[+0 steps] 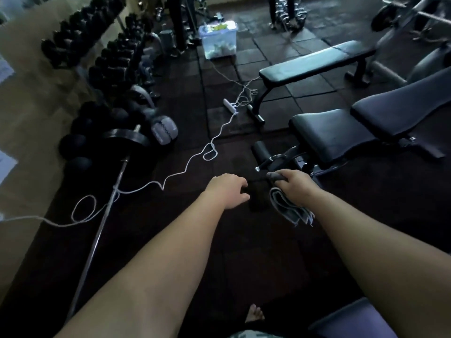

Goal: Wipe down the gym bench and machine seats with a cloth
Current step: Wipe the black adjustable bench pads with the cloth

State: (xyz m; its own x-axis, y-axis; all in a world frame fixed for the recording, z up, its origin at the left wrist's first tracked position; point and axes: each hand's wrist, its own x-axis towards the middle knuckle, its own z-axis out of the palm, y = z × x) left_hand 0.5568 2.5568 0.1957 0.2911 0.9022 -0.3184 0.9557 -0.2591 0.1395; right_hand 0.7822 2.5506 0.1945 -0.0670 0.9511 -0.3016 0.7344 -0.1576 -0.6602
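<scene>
My right hand (296, 185) grips a folded grey cloth (290, 207) that hangs below the fist, just in front of the foot rollers (262, 152) of an adjustable black bench. That bench's seat pad (327, 134) and inclined back pad (405, 109) lie ahead to the right. My left hand (227, 189) hovers beside the right one over the dark floor, fingers curled down with nothing visible in them. A flat black bench (314, 63) stands farther back. Another padded seat corner (356, 318) shows at the bottom right.
A white cable (185, 168) snakes across the rubber floor to a power strip (230, 105). A barbell (107, 211) with plates lies on the left beside a dumbbell rack (109, 59). A clear plastic bin (218, 41) stands at the back. A person's legs (280, 8) stand beyond it.
</scene>
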